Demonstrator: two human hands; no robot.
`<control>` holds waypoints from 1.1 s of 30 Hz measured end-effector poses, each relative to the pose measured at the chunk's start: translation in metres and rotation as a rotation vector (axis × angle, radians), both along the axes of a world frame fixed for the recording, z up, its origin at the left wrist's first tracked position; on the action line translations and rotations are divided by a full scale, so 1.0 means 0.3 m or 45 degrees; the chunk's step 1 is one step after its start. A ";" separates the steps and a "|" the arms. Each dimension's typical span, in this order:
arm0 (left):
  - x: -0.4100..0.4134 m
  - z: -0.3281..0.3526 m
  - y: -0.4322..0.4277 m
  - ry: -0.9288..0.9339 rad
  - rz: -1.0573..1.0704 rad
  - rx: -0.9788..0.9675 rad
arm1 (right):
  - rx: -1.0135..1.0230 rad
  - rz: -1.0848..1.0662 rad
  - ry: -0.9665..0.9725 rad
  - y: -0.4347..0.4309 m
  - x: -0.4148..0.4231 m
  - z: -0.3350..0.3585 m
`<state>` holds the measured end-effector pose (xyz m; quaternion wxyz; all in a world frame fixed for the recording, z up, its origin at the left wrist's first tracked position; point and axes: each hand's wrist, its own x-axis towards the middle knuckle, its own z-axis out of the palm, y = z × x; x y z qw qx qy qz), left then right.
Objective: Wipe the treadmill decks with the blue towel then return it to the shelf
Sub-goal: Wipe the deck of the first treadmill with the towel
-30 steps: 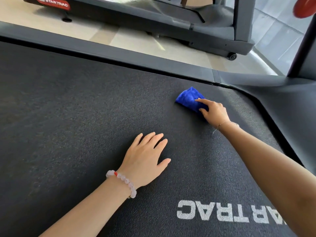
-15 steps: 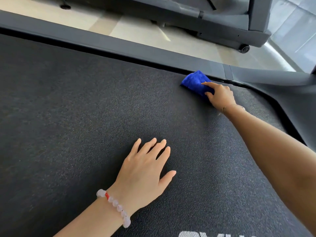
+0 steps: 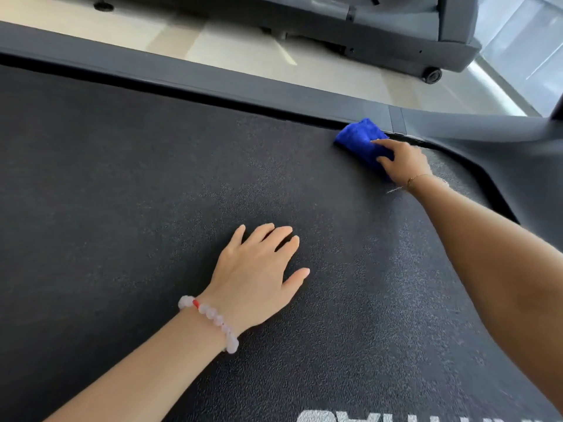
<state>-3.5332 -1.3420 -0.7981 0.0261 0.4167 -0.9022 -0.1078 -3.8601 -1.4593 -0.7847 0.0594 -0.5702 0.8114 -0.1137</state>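
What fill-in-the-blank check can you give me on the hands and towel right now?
1. The right hand grips the ____ towel at the belt's far edge.
2. The left hand lies flat on the treadmill belt, fingers straight, holding ____.
3. The beaded bracelet sits on the ____ wrist.

Missing words: blue; nothing; left.

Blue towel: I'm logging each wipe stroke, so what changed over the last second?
The right hand, gripping the blue towel throughout, pushed it farther away across the treadmill belt until it reached the belt's edge by the far side rail. The left hand stayed flat on the belt.
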 end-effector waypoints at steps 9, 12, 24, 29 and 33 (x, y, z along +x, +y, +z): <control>0.000 0.002 0.006 -0.001 0.010 0.057 | 0.028 -0.101 0.036 0.137 -0.111 0.021; -0.002 0.014 0.006 -0.043 0.025 0.088 | 0.018 -0.069 0.022 0.194 -0.097 0.022; 0.028 0.046 0.208 0.004 0.002 0.174 | -0.005 0.078 -0.111 0.632 0.038 0.002; 0.091 0.069 0.350 0.005 -0.039 0.212 | 0.006 0.085 -0.155 0.822 0.133 0.011; 0.108 0.074 0.412 0.025 -0.076 0.221 | 0.039 0.089 -0.163 0.934 0.203 0.020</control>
